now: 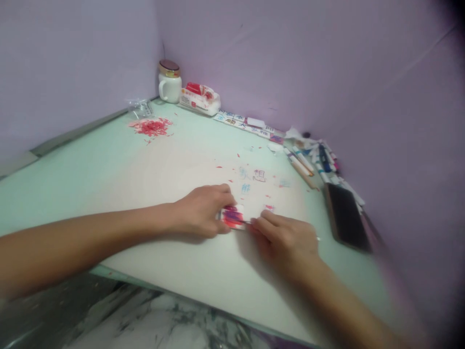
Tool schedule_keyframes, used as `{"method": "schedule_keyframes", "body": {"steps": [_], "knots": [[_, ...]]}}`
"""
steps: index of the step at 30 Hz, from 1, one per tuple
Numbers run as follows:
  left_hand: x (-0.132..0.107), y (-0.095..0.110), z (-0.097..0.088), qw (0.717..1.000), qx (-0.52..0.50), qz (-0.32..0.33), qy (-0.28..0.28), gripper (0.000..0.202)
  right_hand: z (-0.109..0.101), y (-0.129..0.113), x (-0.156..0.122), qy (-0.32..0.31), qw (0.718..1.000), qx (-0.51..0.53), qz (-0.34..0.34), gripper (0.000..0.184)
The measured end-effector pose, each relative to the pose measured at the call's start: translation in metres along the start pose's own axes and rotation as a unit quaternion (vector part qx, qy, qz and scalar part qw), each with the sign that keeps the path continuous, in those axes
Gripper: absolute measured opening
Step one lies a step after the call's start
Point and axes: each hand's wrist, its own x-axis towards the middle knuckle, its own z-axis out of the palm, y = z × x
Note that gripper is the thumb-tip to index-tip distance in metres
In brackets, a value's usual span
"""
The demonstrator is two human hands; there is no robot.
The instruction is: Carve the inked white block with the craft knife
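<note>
our left hand [203, 211] lies curled, pinning a red-smeared card [232, 216] flat; our right hand [286, 237] pinches a thin tool [242, 221] against it. counter [163, 160] spreads wide ahead, phone [347, 215] near right.

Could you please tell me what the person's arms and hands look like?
The left hand and right hand are ungloved. No sleeves, wristwatch or markings show anywhere up to the picture's edge. The right one is blurred.
</note>
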Motion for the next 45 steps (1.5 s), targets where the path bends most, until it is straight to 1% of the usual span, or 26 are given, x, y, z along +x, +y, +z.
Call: {"method": "schedule_keyframes", "body": {"steps": [6, 10, 14, 16, 17, 18, 20, 21, 23, 25, 27, 29, 30, 32, 33, 35, 37, 40, 43, 45], "knots": [[0.001, -0.002, 0.001, 1.000, -0.007, 0.005, 0.005, 0.033, -0.006, 0.005, 0.003, -0.035, 0.998, 0.013, -0.043, 0.030], [0.001, 0.000, -0.002, 1.000, -0.002, 0.002, 0.003, 0.033, -0.009, 0.010, 0.006, -0.039, 0.997, 0.017, -0.059, 0.033], [0.000, 0.004, -0.004, 1.000, 0.002, -0.011, 0.002, 0.032, -0.010, 0.020, -0.001, -0.067, 0.995, 0.029, -0.069, 0.029], [0.000, 0.006, -0.003, 1.000, 0.002, -0.021, 0.000, 0.032, -0.009, 0.023, -0.008, -0.071, 0.995, 0.058, -0.025, 0.026], [0.000, 0.006, -0.001, 1.000, 0.006, -0.029, 0.002, 0.033, -0.009, 0.024, -0.011, -0.065, 0.994, 0.084, 0.016, 0.025], [-0.001, 0.007, 0.000, 0.999, 0.014, -0.037, 0.010, 0.035, -0.008, 0.023, -0.014, -0.061, 0.988, 0.117, 0.075, 0.023], [-0.002, 0.007, 0.005, 0.998, 0.037, -0.048, 0.037, 0.043, -0.007, 0.019, -0.015, -0.058, 0.966, 0.168, 0.186, 0.022], [-0.003, 0.007, 0.007, 0.996, 0.046, -0.050, 0.051, 0.048, -0.006, 0.017, -0.014, -0.062, 0.955, 0.183, 0.224, 0.024], [-0.005, 0.006, 0.009, 0.995, 0.053, -0.048, 0.065, 0.051, -0.003, 0.012, -0.009, -0.073, 0.941, 0.196, 0.267, 0.028], [-0.007, 0.004, 0.009, 0.995, 0.049, -0.050, 0.070, 0.052, 0.000, 0.009, -0.006, -0.084, 0.931, 0.208, 0.287, 0.032], [-0.008, 0.002, 0.007, 0.994, 0.044, -0.043, 0.088, 0.057, 0.002, 0.008, -0.005, -0.090, 0.920, 0.229, 0.305, 0.035], [-0.007, 0.001, 0.004, 0.993, 0.036, -0.006, 0.108, 0.061, 0.002, 0.007, -0.007, -0.100, 0.906, 0.258, 0.320, 0.034], [-0.006, 0.000, 0.003, 0.993, 0.030, 0.018, 0.108, 0.062, 0.001, 0.007, -0.009, -0.107, 0.899, 0.276, 0.324, 0.033], [-0.004, 0.000, 0.003, 0.994, 0.017, 0.054, 0.091, 0.055, -0.001, 0.006, -0.011, -0.122, 0.886, 0.311, 0.322, 0.028], [-0.003, 0.000, 0.003, 0.995, 0.010, 0.061, 0.079, 0.050, -0.002, 0.005, -0.011, -0.125, 0.878, 0.331, 0.322, 0.025], [-0.002, -0.001, 0.004, 0.996, -0.004, 0.064, 0.060, 0.043, -0.004, 0.005, -0.010, -0.119, 0.862, 0.371, 0.325, 0.022], [-0.001, -0.003, 0.005, 0.996, -0.007, 0.068, 0.055, 0.042, -0.004, 0.007, -0.008, -0.112, 0.849, 0.395, 0.332, 0.022], [0.000, -0.006, 0.005, 0.995, 0.010, 0.079, 0.061, 0.050, -0.001, 0.011, -0.007, -0.116, 0.844, 0.398, 0.340, 0.022], [0.002, -0.006, 0.004, 0.995, 0.020, 0.083, 0.049, 0.047, 0.001, 0.013, -0.007, -0.103, 0.845, 0.388, 0.352, 0.025], [0.003, -0.006, 0.004, 0.996, 0.014, 0.079, 0.045, 0.044, 0.002, 0.013, -0.008, -0.093, 0.851, 0.378, 0.352, 0.024]]}}
